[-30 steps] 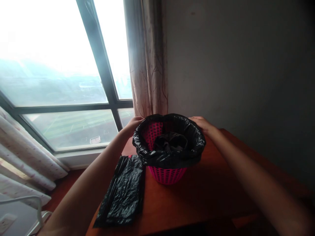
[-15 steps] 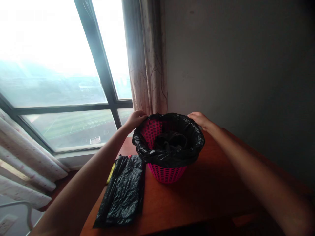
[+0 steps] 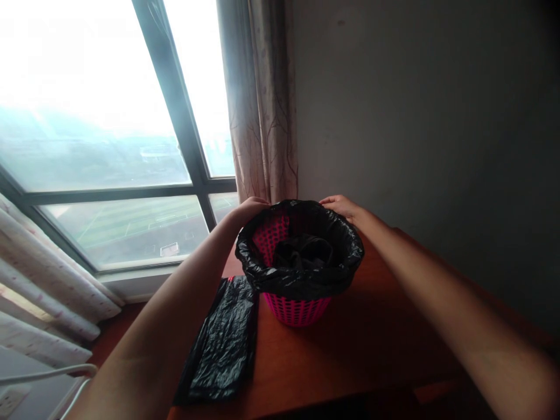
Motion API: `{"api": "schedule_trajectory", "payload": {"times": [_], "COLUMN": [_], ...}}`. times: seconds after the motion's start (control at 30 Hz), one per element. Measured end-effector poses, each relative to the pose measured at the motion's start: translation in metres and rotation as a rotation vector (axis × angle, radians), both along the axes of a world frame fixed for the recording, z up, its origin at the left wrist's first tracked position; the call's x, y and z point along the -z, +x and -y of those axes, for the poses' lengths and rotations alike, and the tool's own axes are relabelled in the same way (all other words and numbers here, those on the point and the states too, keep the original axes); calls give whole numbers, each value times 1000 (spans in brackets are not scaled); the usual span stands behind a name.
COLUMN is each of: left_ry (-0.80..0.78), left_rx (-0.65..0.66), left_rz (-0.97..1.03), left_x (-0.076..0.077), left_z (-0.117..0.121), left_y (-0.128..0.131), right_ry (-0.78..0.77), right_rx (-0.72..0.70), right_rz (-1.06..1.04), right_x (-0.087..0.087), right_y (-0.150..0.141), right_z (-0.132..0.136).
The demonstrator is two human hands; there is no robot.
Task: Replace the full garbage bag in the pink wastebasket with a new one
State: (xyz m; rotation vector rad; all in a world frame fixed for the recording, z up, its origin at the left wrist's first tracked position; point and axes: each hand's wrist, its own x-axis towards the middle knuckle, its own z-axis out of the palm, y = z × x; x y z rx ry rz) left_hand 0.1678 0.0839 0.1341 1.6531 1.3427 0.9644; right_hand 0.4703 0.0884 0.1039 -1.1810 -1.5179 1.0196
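A pink perforated wastebasket (image 3: 297,310) stands upright on the table. Around its rim a black garbage bag (image 3: 301,284) is folded outward, and part of it lies bunched inside. Some of the pink inner wall shows at the left. My left hand (image 3: 250,210) grips the bag at the far left of the rim, its fingertips partly hidden behind the plastic. On the far right side, my right hand (image 3: 343,208) is closed on the bag's edge. A flat, folded black garbage bag (image 3: 225,344) lies on the table left of the wastebasket, partly behind my left forearm.
The reddish-brown wooden table (image 3: 350,361) runs right toward a grey wall (image 3: 415,116). Behind the wastebasket hangs a curtain (image 3: 266,116) beside a large window (image 3: 118,151). At the lower left are a white tube or rail (image 3: 52,373) and a wall socket (image 3: 11,399).
Both hands have moved inward along the far rim, closer together. My left forearm has shifted right and now covers the yellow item beside the folded bag. The wastebasket has stayed in place.
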Motion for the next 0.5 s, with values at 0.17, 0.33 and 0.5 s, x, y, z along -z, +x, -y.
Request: {"api": "schedule_trajectory", "payload": {"times": [0.17, 0.33, 0.5], "left_ry": [252, 401, 255], "left_rx": [-53, 6, -11], "left_rz": [60, 105, 349], "left_x": [-5, -9, 1], "left_z": [7, 30, 52], "left_y": [3, -10, -28], "right_ry": [208, 418, 256], "right_rx": [140, 122, 110], "right_rz": [56, 183, 68], "right_x": [-8, -22, -19], "right_y": [1, 14, 28], "right_z": [4, 27, 53]}}
